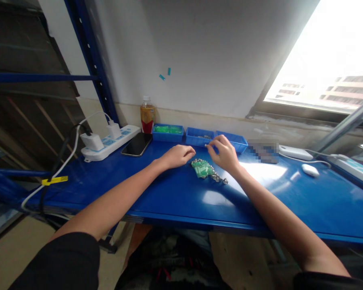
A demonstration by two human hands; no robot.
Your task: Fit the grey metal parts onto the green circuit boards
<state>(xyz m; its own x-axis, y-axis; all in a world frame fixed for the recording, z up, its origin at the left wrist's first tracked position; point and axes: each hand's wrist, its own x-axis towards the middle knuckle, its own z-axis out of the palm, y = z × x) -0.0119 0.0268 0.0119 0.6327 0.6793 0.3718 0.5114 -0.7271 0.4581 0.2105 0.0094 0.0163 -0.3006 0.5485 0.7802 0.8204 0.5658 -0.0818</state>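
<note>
Over the blue table, my left hand (179,156) has its thumb and fingers pressed together; whatever may be between them is hidden. My right hand (224,154) pinches a small pale piece (206,146), too small to name, between thumb and fingertip. The two hands are apart, in front of the blue bins. Just below them lies a pile of flat green pieces (201,169). Small shiny metal parts (219,179) lie around the pile and trail off to its right.
Along the wall stand a blue bin of green pieces (167,137), a middle bin (196,141) and a right bin (240,145). Left are a drink bottle (147,114), a phone (137,145) and a power strip (111,143). A white case (310,170) and cables lie right.
</note>
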